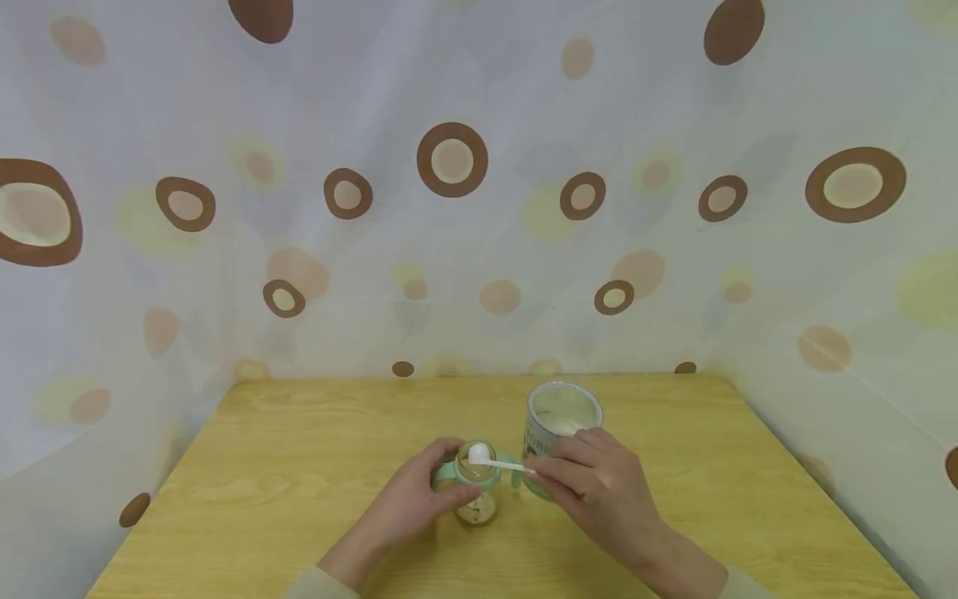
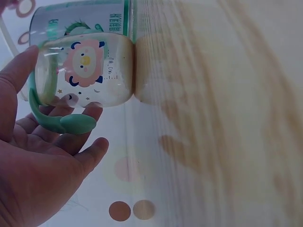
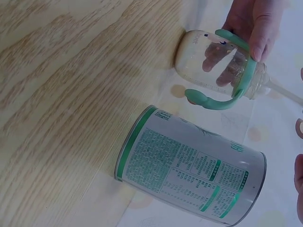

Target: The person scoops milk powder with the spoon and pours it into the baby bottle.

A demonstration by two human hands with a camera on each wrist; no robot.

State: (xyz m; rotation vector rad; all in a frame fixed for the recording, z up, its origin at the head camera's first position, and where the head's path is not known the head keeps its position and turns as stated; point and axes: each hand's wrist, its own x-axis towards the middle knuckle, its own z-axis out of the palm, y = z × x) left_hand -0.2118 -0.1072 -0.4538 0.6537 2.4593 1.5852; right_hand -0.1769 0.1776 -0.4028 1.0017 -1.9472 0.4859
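From above, the left hand grips the bottle on the table while the right hand pinches a scoop at its mouth, beside an open tin of what seems pale powder. From the left wrist, the bottle partly hides the tin; from the right, the right hand is cut off.

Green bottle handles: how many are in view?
2, both on the bottle: the left handle, by the left hand, and the right handle, on the side toward the can.
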